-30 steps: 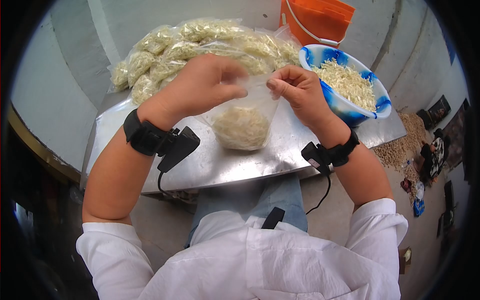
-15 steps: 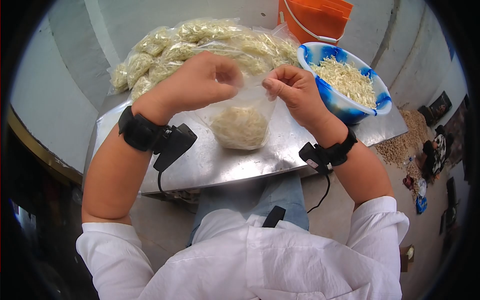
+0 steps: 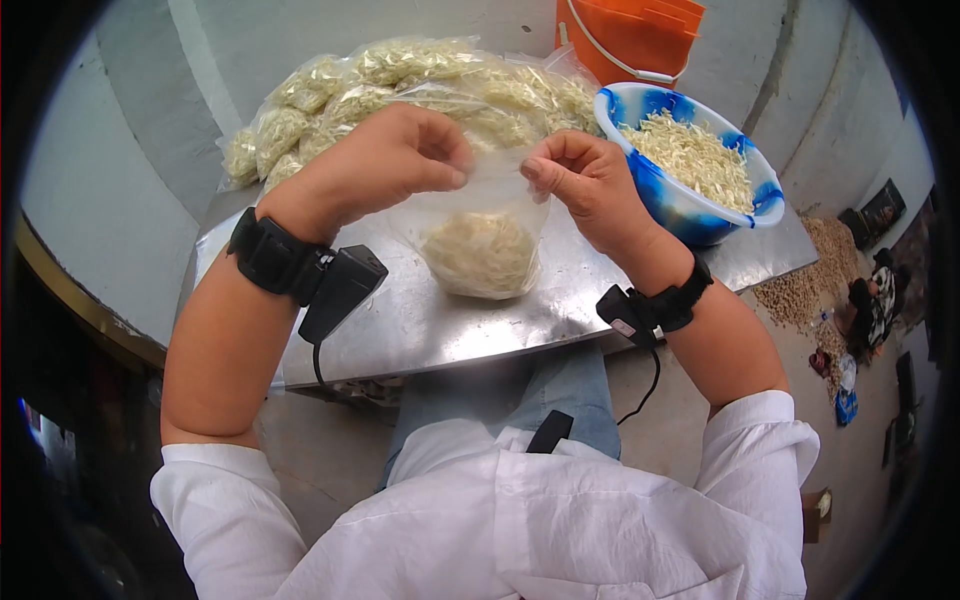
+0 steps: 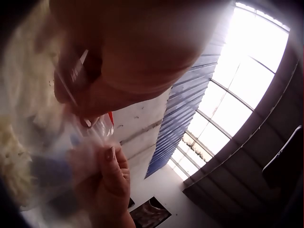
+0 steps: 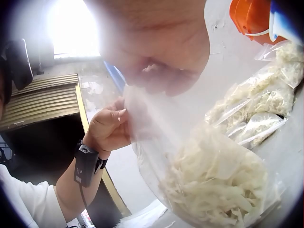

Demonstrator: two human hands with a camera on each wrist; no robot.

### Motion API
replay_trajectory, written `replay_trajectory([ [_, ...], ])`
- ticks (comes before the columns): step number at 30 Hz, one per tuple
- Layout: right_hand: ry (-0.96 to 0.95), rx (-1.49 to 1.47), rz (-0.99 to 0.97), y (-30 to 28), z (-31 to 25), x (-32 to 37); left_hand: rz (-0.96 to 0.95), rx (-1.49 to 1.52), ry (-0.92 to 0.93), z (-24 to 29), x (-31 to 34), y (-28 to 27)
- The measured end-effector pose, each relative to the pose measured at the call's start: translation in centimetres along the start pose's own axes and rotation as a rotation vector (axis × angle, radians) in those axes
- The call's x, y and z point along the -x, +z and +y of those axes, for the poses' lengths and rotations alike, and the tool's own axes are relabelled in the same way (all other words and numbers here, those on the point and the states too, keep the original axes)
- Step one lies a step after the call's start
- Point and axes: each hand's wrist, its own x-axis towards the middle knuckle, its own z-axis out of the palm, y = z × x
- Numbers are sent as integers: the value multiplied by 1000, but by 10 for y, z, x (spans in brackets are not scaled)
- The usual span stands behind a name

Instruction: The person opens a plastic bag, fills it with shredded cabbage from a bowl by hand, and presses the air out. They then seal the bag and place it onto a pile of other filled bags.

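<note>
A clear plastic bag (image 3: 482, 255) with pale shredded strips in its lower part stands on the metal table in front of the body, its top drawn upward. My left hand (image 3: 390, 160) pinches the left side of the bag's mouth between thumb and fingers. At the opposite corner, the thumb and forefinger of my right hand (image 3: 592, 190) grip the upper edge. Seen from the right wrist, the strips (image 5: 213, 183) show through the film, which stretches between both hands. In the left wrist view the film is blurred around the fingers.
Filled bags (image 3: 310, 85) are heaped along the table's back. A blue and white basin (image 3: 710, 230) of loose shreds (image 3: 690, 160) stands at the right, before an orange bucket (image 3: 630, 40). The metal table (image 3: 370, 335) ends just ahead of the lap.
My left hand has slid a little to the left, and the right fingertips have shifted slightly left too. The gap between the hands is a bit wider. The bag stays in place.
</note>
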Motion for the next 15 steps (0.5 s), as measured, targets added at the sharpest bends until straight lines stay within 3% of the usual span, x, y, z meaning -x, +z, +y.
replay_trajectory([
  [8, -5, -30, 2, 2, 2, 3, 16, 82, 26, -7, -4, 5],
  [13, 10, 17, 1, 4, 1, 4, 90, -134, 27, -3, -6, 12],
  [15, 12, -3, 23, 4, 1, 3, 132, -29, 58, -7, -9, 10],
])
